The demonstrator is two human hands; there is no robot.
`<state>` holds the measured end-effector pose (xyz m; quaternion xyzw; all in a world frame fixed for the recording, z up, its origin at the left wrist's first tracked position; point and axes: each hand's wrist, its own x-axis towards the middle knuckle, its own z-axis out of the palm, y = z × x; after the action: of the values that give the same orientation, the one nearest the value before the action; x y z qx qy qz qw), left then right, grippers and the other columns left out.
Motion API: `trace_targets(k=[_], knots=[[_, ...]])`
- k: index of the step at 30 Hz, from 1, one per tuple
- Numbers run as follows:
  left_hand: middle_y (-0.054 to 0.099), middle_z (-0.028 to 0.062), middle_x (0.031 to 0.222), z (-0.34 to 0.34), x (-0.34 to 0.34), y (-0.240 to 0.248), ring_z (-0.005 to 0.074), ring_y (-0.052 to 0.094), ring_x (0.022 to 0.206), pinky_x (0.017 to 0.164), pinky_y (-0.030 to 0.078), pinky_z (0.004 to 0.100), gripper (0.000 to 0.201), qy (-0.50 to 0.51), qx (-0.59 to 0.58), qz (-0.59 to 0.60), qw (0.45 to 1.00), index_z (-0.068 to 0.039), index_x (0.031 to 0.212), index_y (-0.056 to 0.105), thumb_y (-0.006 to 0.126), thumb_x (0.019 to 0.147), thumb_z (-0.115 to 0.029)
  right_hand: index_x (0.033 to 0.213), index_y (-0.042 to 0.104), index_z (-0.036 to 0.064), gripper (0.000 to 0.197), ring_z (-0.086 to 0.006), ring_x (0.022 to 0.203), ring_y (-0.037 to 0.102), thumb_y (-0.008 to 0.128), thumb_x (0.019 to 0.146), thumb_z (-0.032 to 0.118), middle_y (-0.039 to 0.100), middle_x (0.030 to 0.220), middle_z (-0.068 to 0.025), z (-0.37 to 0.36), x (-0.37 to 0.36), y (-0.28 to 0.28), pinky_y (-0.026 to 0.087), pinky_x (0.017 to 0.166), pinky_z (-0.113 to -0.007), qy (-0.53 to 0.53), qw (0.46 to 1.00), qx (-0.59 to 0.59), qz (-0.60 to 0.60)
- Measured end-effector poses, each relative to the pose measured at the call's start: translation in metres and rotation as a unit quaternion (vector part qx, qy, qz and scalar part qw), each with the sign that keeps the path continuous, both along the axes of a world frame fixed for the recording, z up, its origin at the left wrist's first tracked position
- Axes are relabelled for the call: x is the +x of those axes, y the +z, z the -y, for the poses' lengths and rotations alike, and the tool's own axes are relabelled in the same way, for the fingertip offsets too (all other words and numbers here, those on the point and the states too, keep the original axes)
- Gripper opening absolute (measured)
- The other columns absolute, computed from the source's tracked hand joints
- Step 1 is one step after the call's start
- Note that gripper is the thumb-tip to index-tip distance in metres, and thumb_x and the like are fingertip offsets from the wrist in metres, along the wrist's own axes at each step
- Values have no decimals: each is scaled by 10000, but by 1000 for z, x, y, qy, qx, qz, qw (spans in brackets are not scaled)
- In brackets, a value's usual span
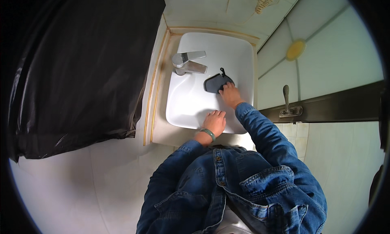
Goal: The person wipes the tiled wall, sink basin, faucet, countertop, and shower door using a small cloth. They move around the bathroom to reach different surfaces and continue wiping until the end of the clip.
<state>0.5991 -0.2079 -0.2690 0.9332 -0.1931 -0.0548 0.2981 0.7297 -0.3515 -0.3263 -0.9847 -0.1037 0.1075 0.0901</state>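
In the white basin lies a flat, dark grey pad (212, 84) with a rounded outline, a black edge and a small black loop, much like a pot holder. My right hand (231, 94) closes on its near right edge, fingers on top. The underside of the pad is hidden. Nearer to me, my left hand (215, 122) rests by the near side of the sink (191, 117), fingers stretched forward and holding nothing. A green bangle (208, 134) circles the left wrist. Both arms are in blue denim sleeves.
A chrome lever tap (189, 63) stands on the basin's left side, its spout pointing right. Black plastic sheeting (85, 71) covers something large at left. To the right is a frosted glass door (329, 55) with a metal handle (289, 106). A coiled cable (264, 2) hangs beyond the sink.
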Motion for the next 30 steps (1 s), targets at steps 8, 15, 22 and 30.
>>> trace_targets(k=[8, 15, 22, 30], knots=[[653, 115, 1010, 1, -1, 11, 275, 599, 990, 841, 444, 397, 212, 18, -44, 84, 995, -38, 1009, 624, 594, 810, -105, 1369, 422, 24, 607, -422, 1340, 324, 497, 935, 441, 354, 1457, -264, 11, 92, -27, 318, 1070, -513, -85, 993, -1, 83], [658, 119, 927, 3, 0, 15, 269, 623, 917, 794, 472, 388, 190, 33, -49, 91, 994, -25, 969, 633, 613, 789, -82, 1385, 469, 154, 627, -415, 1356, 311, 549, 875, 511, 372, 1456, -241, -33, 143, -26, 293, 1081, -532, -52, 995, 12, 81], [649, 111, 872, 3, -2, 15, 279, 619, 855, 757, 470, 398, 175, 41, -60, 87, 994, -23, 962, 632, 592, 801, -80, 1274, 573, 135, 499, -365, 1310, 389, 616, 849, 393, 472, 1377, -194, -75, 92, -26, 358, 1042, -491, 132, 983, 64, 109], [643, 117, 840, 2, -2, 9, 293, 612, 827, 736, 466, 413, 160, 35, -46, 88, 994, -35, 960, 635, 569, 827, -95, 1110, 643, 186, 324, -310, 1083, 536, 680, 789, 210, 581, 1132, -74, -25, 2, -5, 486, 864, -413, 189, 977, 93, 10]])
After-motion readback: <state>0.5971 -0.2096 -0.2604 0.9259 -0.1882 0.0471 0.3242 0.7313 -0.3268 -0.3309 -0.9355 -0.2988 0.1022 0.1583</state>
